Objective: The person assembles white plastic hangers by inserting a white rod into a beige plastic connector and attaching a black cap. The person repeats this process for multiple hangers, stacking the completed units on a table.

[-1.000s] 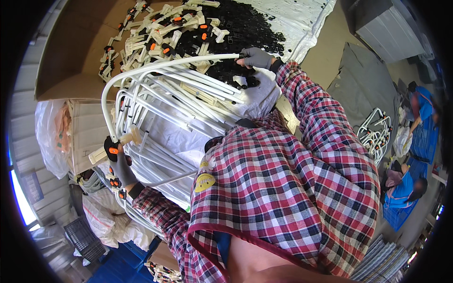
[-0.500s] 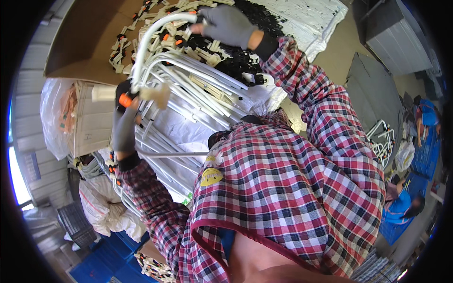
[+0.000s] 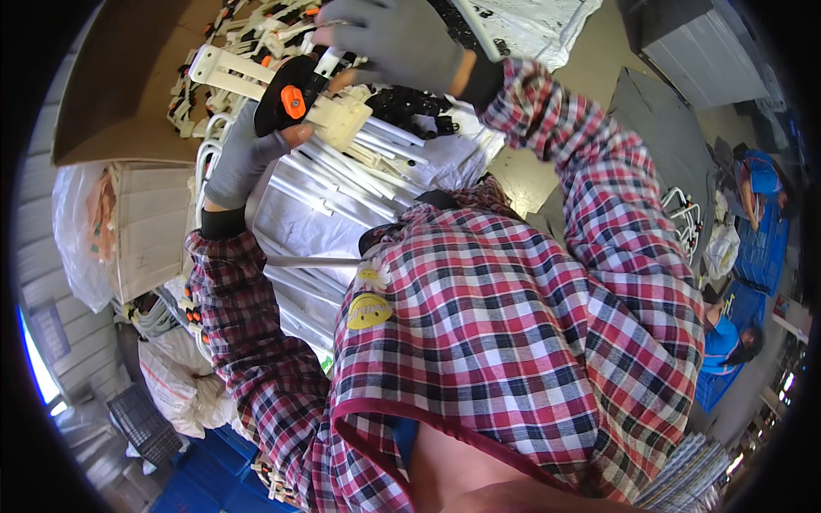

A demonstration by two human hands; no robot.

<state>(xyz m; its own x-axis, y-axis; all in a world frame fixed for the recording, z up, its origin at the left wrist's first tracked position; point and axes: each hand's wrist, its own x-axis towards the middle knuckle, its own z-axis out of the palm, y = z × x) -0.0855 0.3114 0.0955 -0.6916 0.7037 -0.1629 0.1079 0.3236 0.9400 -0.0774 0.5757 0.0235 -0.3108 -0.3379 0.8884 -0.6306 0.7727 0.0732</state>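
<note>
My left hand (image 3: pixel 244 167), in a grey glove with bare fingertips, grips a black plastic fitting (image 3: pixel 278 103) with an orange knob (image 3: pixel 292 102). Cream plastic pieces stick out on both sides of it: a forked one (image 3: pixel 224 70) to the left and a blocky one (image 3: pixel 344 118) to the right. The end of a white tube (image 3: pixel 326 63) meets the fitting's upper right. My right hand (image 3: pixel 398 47), gloved alike, closes its thumb and fingers around that tube; the palm hides most of it.
White metal tubes (image 3: pixel 338 179) lie in a pile beneath my hands. Behind them are many cream, black and orange parts and a large cardboard box (image 3: pixel 128 94). A carton (image 3: pixel 158 227) stands at the left. Two people in blue (image 3: pixel 764 173) work at the far right.
My left hand has moved up and right with the fitting, bringing it close to my right hand. The tube's long bend, plain to see before, has swung mostly out of sight.
</note>
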